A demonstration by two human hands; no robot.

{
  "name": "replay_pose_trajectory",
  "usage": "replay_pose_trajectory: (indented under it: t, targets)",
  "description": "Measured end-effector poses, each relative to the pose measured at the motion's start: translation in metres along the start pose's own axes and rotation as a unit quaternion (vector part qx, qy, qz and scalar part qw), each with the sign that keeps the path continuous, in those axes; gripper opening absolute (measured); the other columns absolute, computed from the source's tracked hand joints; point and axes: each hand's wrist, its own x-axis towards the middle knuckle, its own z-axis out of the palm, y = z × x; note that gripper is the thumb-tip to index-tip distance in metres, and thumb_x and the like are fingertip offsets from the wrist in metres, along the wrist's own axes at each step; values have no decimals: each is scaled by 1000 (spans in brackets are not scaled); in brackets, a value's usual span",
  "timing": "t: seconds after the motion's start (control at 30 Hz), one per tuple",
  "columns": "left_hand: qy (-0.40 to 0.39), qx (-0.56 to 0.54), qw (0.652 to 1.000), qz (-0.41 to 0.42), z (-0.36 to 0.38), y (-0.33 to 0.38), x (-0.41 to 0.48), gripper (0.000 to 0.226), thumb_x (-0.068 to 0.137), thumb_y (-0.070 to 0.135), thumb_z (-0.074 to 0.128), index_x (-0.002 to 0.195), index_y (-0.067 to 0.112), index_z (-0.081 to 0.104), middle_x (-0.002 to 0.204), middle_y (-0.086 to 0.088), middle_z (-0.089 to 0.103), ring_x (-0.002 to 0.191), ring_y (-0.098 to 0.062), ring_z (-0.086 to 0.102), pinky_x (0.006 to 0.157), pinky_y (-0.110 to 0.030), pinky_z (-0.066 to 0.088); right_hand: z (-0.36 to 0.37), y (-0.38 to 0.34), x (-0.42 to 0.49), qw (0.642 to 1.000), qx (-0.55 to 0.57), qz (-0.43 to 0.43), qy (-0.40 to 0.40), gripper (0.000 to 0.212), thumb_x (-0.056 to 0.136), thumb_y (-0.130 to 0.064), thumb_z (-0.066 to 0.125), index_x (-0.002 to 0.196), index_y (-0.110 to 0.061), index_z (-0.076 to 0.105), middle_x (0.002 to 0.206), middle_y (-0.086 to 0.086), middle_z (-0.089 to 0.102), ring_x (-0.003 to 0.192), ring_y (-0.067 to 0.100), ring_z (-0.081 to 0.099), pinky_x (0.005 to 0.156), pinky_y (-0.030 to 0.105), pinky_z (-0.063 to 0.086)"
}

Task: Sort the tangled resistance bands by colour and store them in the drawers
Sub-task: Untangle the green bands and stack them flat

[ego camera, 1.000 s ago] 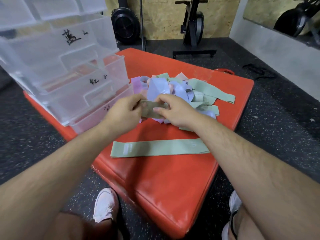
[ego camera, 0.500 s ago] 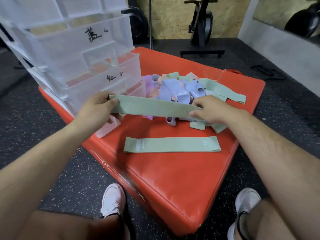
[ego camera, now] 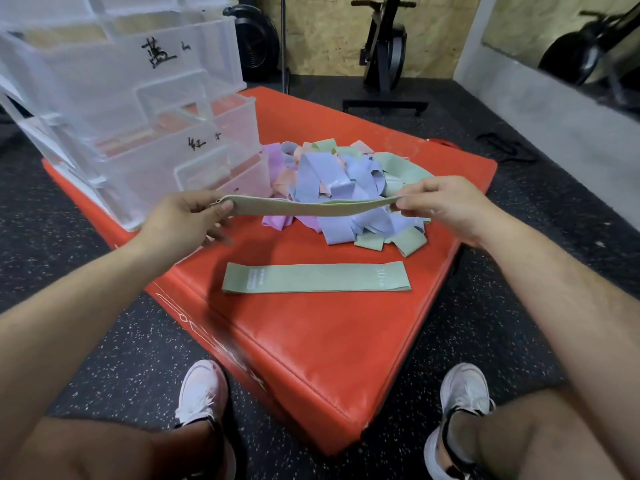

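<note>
A red padded mat [ego camera: 311,341] lies on a dark speckled gym floor [ego camera: 104,358], with clear plastic drawers [ego camera: 138,133] (handwritten marks on their fronts) standing on its far left part. Above the mat a green band [ego camera: 311,206] stretches flat, its left end pinched between the thumb and fingers of the left hand [ego camera: 183,223], its right end pinched by the fingertips of the right hand [ego camera: 446,206]. Just behind lies the tangled pile of bands [ego camera: 346,188], and nearer, a second green band [ego camera: 316,277] lies flat on the mat.
</note>
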Motion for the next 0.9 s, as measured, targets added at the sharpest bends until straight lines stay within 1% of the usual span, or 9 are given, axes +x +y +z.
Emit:
replay_pose_trajectory:
  t: [0.07,0.13,0.23,0.33,0.43,0.53,0.6,0.7,0.9]
  targets:
    - [-4,0,1000,-9,3,-1,-3,22,96,15,63,99,32,77,89,-1,75,73,-16,68,68,-30,57,-3,1,-3,996,87,18,6,12,88,-12,71,90,-1,75,93,13,75,98,30,74,91,37,58]
    - [-6,-48,998,-30,6,1,-9,26,93,6,63,101,26,76,87,2,77,77,-10,68,65,-21,57,-3,4,-8,998,55,18,31,13,89,-14,71,89,-2,75,88,11,75,87,23,75,89,40,60]
    - [-24,-119,991,-52,10,1,-16,20,92,9,61,105,13,76,98,0,77,79,-11,68,62,-19,55,-1,13,-18,996,-68,4,49,12,87,-7,74,98,-9,76,93,7,74,71,9,69,77,23,59]
    - [14,-78,995,-54,12,-7,-18,10,88,15,71,95,15,78,85,-4,72,65,-5,61,56,-13,49,2,16,-26,992,-112,9,49,33,84,-4,75,113,-21,72,100,-7,66,75,0,63,60,9,49]
    - [11,-50,997,-59,14,-12,-21,14,84,5,75,92,17,75,75,-6,68,56,-5,56,55,-11,49,5,19,-31,992,-123,25,29,34,83,-1,76,109,-22,70,81,-4,61,63,7,59,62,19,48]
    - [-12,-38,996,-76,14,-15,-23,27,81,-1,75,100,19,71,73,-8,63,63,-15,56,62,-20,51,9,27,-32,984,-174,32,6,27,79,-2,77,99,-21,73,67,-3,60,60,13,57,71,31,47]
    - [-25,0,995,-94,13,-20,-21,32,79,-1,77,104,18,71,74,-8,63,67,-18,57,67,-26,51,12,30,-33,980,-195,34,-9,27,80,-2,77,102,-18,74,67,-2,60,62,14,57,73,34,49]
    - [-35,72,991,-105,12,-28,-21,31,78,-1,78,105,10,68,76,-7,64,64,-19,59,57,-21,53,18,35,-34,974,-222,40,-36,26,83,1,74,103,-15,72,65,-2,58,56,12,56,67,32,50]
    - [-40,139,985,-97,18,-35,-26,28,79,2,78,104,12,68,79,-5,65,67,-22,63,71,-32,57,23,47,-33,956,-283,50,-60,24,84,-3,74,104,-16,70,68,-1,60,59,14,58,70,37,54]
